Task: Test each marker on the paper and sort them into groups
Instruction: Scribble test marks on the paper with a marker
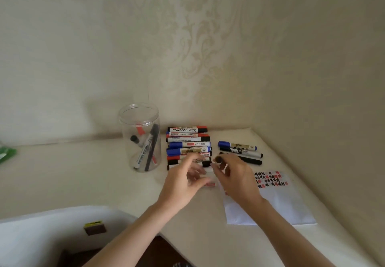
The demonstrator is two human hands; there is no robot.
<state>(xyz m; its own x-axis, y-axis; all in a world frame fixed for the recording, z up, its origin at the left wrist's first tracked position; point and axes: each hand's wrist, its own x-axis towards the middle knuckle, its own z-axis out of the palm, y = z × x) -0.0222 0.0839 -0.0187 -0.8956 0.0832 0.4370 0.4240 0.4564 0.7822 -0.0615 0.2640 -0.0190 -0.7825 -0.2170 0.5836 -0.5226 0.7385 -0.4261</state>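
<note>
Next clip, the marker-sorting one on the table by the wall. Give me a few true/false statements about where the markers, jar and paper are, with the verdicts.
1. The clear jar stands upright with a few markers in it. True.
2. The large pile of markers lies to the right of the small group. False: the large pile is left of the small group of markers.
3. The paper already has red and black test marks at its far end. True.
4. Both hands rest flat on the paper. False: the left hand and right hand are raised together, the right hand pinching a dark cap-like piece.
5. The jar lies tipped on the paper. False: it stands left of the piles, off the paper.
</note>
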